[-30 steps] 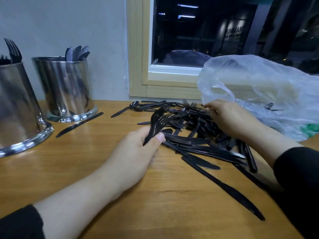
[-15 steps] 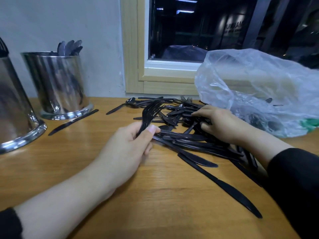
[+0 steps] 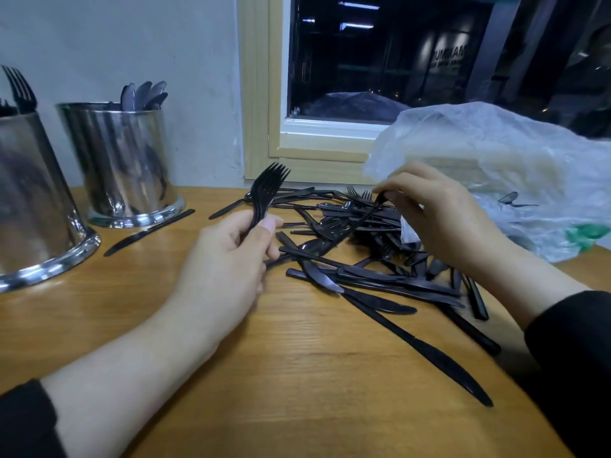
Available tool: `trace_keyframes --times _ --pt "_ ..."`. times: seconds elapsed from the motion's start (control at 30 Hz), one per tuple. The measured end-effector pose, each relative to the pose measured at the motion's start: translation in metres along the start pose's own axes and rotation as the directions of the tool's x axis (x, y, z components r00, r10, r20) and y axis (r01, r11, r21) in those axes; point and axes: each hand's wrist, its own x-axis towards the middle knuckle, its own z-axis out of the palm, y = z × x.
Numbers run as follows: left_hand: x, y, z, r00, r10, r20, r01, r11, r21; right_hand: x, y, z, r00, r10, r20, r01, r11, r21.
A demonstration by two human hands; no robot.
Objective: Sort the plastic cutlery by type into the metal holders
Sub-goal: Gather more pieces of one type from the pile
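Observation:
My left hand (image 3: 228, 259) grips a small bunch of black plastic forks (image 3: 267, 190), tines up, just left of the cutlery pile (image 3: 363, 259). Over the pile's far side, my right hand (image 3: 439, 219) pinches the end of one black piece (image 3: 370, 213) and lifts it; its type is hard to tell. The pile mixes knives, forks and spoons on the wooden table (image 3: 297, 375). Two metal holders stand at the left: the nearer one (image 3: 29, 200) holds forks, the farther one (image 3: 125, 160) holds spoons.
A crumpled clear plastic bag (image 3: 496, 166) lies behind my right hand, with a few pieces inside. One loose knife (image 3: 148, 231) lies by the spoon holder's base; a long knife (image 3: 429, 355) points toward the table's near right. Wall and window frame stand close behind.
My left hand has lifted the forks off the table and raised them upright. My right hand has risen from the pile, pinching one piece.

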Motion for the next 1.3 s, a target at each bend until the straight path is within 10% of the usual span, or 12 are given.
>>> trace_keyframes --times 0.23,0.47,0.63,0.8,1.3 --pt "-0.001 -0.002 0.000 0.994 0.111 0.021 -0.113 0.983 0.143 0.000 -0.039 0.003 0.984 -0.165 -0.061 0.174 0.968 0.179" --pt "-0.012 0.000 0.007 0.965 -0.038 0.260 0.013 0.995 0.096 -0.002 -0.065 0.013 0.992 0.007 -0.129 0.033 0.952 0.305" --pt "-0.005 -0.004 0.001 0.988 -0.125 0.089 0.126 0.992 -0.009 -0.006 -0.026 0.011 0.971 0.190 0.147 -0.194 0.981 0.009" --pt "0.001 0.002 -0.009 0.985 -0.162 -0.060 0.156 0.982 -0.105 -0.016 -0.007 0.019 0.849 0.133 0.511 -0.066 0.987 -0.146" --pt "-0.001 -0.002 -0.010 1.000 -0.023 -0.013 0.024 0.998 0.062 -0.016 -0.029 0.031 0.863 -0.008 0.505 -0.002 1.000 0.021"
